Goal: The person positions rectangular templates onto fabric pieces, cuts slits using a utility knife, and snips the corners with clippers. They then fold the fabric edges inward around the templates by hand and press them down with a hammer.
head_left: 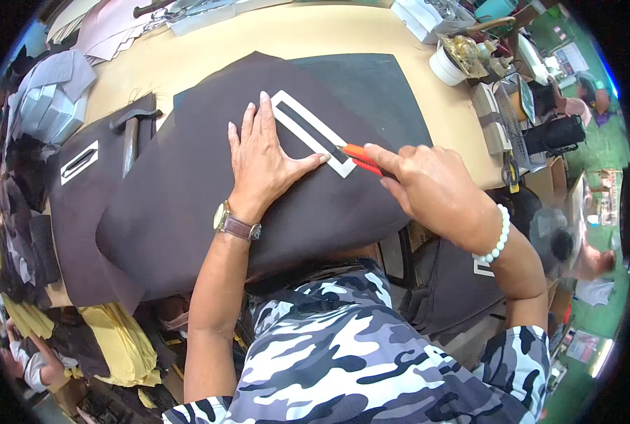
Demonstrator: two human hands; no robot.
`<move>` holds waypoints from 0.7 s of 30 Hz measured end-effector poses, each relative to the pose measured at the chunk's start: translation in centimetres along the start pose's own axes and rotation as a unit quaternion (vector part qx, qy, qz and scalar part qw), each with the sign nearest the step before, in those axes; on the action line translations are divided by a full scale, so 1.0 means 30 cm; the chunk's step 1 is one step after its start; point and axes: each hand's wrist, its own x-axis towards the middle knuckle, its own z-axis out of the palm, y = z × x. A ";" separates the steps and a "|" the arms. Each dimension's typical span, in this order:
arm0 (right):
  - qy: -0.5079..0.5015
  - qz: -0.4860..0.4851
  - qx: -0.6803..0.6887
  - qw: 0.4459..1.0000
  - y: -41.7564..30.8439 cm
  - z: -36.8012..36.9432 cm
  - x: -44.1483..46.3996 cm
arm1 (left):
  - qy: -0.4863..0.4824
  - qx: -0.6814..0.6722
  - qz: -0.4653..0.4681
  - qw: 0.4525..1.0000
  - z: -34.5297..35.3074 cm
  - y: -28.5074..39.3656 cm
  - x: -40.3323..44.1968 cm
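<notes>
A large dark brown sheet (180, 169) lies over the table and a dark green mat (371, 85). On it rests a white rectangular frame (308, 127) with a long slot, set diagonally. My left hand (264, 155) is spread flat on the sheet, its thumb tip at the frame's lower edge. My right hand (428, 187) grips an orange-red cutter (363, 157), whose tip is at the lower right part of the frame's slot.
A hammer (131, 138) and a smaller white frame (79, 162) lie on brown material at the left. A white pot (448, 67) and a wire rack (520, 134) stand at the right. People are in the background at both sides.
</notes>
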 end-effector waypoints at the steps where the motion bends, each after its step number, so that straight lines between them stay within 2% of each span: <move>1: 0.004 0.000 -0.005 1.000 0.003 0.011 -0.015 | -0.003 0.000 -0.001 1.000 0.002 0.001 -0.001; 8: 0.035 -0.006 -0.017 0.999 -0.014 0.044 -0.058 | -0.033 0.012 -0.011 0.999 -0.022 0.011 0.001; 9: 0.016 0.019 -0.008 1.000 -0.020 0.041 -0.061 | -0.035 0.013 -0.010 0.999 -0.026 0.012 0.002; 12: 0.048 0.022 0.071 0.996 0.022 0.067 -0.083 | -0.041 0.011 -0.009 0.999 -0.022 0.013 0.002; 13: 0.083 0.004 0.132 0.988 0.075 0.100 -0.080 | -0.041 0.008 -0.010 0.999 -0.021 0.012 0.002; 16: 0.040 0.072 0.379 0.922 0.174 0.063 -0.088 | -0.037 -0.027 -0.014 0.999 -0.031 0.001 0.010; 17: 0.022 0.182 0.437 0.881 0.186 0.038 -0.091 | -0.030 -0.057 -0.019 0.998 -0.039 -0.001 0.014; 21: 0.211 0.218 0.365 0.880 0.323 0.200 0.045 | -0.018 -0.157 -0.075 0.985 -0.107 -0.009 0.041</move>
